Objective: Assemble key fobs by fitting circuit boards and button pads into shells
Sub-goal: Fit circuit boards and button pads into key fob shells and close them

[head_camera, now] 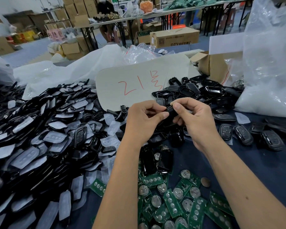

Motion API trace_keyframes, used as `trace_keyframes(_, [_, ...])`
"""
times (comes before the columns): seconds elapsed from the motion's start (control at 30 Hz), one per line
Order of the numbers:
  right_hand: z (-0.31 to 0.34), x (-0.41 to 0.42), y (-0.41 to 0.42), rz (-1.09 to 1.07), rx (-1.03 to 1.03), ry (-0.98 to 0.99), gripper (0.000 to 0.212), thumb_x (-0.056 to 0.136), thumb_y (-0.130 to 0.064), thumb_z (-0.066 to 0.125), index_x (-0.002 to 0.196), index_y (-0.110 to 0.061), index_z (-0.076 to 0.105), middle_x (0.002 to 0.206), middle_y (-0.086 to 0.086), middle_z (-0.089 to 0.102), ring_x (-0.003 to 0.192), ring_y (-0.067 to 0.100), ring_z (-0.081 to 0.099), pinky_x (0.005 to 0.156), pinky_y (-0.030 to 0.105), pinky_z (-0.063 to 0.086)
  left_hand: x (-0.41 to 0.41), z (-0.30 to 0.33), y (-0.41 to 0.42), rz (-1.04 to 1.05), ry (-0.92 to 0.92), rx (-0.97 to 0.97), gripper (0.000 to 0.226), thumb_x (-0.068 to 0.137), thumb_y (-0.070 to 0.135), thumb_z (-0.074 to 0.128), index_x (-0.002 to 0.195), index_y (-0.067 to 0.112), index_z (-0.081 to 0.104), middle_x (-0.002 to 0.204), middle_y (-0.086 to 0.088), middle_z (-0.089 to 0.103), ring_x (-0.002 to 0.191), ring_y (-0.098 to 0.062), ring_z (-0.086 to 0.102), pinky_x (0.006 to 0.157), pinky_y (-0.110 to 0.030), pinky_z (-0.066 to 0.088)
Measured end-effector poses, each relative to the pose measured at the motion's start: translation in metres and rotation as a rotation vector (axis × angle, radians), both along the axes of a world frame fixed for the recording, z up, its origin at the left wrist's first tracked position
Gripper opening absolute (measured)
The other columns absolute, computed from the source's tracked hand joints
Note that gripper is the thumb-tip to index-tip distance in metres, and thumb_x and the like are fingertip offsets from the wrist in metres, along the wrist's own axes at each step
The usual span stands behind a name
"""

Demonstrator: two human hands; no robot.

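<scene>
Green circuit boards (pixel 172 207) with silver coin-cell holders lie scattered nearest the viewer on the dark blue table covering (pixel 261 164). Above them, both hands meet over the work area on one small glossy black plastic key-fob shell (pixel 171 114). Left hand (pixel 144 123): fingers curled, thumb tip pressed against the shell's near edge. Right hand (pixel 194 119): thumb and forefinger pinching the shell's upper end, remaining fingers curled beneath it. Whether a board or pad is already seated inside cannot be told; the fingers hide the interior. To the left, a large heap of black shells and translucent white rubber button pads (pixel 40 139). Finished black fobs (pixel 243 134) rest to the right.

Risk assessment: uneven thumb pressure could misalign the halves or trap a pad edge. The piece is held above loose stock, so a slip would likely lose it among identical parts.
</scene>
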State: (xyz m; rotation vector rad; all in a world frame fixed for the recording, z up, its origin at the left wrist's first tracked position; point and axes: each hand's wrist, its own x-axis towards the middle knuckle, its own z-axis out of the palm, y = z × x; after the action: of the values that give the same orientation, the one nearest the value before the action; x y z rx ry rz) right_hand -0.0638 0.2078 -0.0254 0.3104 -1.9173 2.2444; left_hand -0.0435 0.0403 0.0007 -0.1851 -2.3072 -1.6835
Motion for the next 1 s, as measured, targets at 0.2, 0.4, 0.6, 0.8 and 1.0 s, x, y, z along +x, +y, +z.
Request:
trace_keyframes(0.2, [0.0034,0.0021,0.0019,0.09,0.025,-0.002,0.013,0.101,-0.009,0.065,0.1,-0.016,0.076,0.08,-0.007,0.07,0.066,0.008,0.056,0.062,0.019,0.047,0.0079,0.0029,-0.0068,-0.195,-0.276,0.313,0.005,0.088,0.005,0.079,0.088,0.009,0.076,0.09,-0.021,0.076,0.083,-0.027,0.076,0.077,-0.033,0.064])
trace_keyframes(0.4, [0.0027,0.0022,-0.0042,0.047,0.001,-0.087,0.017,0.092,-0.016,0.078,0.108,-0.02,0.073,0.086,-0.006,0.074,0.066,0.007,0.061,0.07,0.025,0.054,0.0089,0.0026,-0.0042,-0.149,-0.371,0.417,0.018,0.079,-0.003,0.083,0.091,-0.002,0.07,0.082,-0.018,0.075,0.077,-0.032,0.077,0.071,-0.028,0.063])
trace_keyframes(0.6, [0.0022,0.0016,-0.0027,0.077,-0.045,-0.199,0.047,0.074,-0.036,0.086,0.111,-0.009,0.076,0.088,0.004,0.077,0.076,0.014,0.067,0.077,0.031,0.057,0.0091,0.0024,-0.0039,-0.149,-0.395,0.457,0.032,0.078,0.006,0.087,0.105,0.001,0.07,0.093,-0.019,0.078,0.084,-0.032,0.078,0.07,-0.026,0.062])
trace_keyframes(0.8, [0.0029,0.0004,0.0,0.096,-0.145,-0.228,0.028,0.08,-0.028,0.085,0.105,-0.017,0.08,0.088,0.01,0.076,0.074,0.017,0.068,0.069,0.027,0.057,0.0097,0.0034,-0.0008,-0.163,-0.395,0.501,0.044,0.073,0.017,0.087,0.112,0.005,0.073,0.091,-0.019,0.077,0.085,-0.031,0.078,0.075,-0.028,0.062])
trace_keyframes(1.0, [0.0037,0.0016,-0.0005,0.052,-0.1,-0.179,0.017,0.087,-0.024,0.083,0.101,-0.016,0.081,0.088,0.017,0.076,0.069,0.017,0.068,0.066,0.026,0.058,0.0094,0.0028,0.0015,-0.182,-0.382,0.519,0.04,0.067,0.021,0.085,0.104,0.007,0.078,0.086,-0.018,0.076,0.08,-0.026,0.076,0.075,-0.027,0.062])
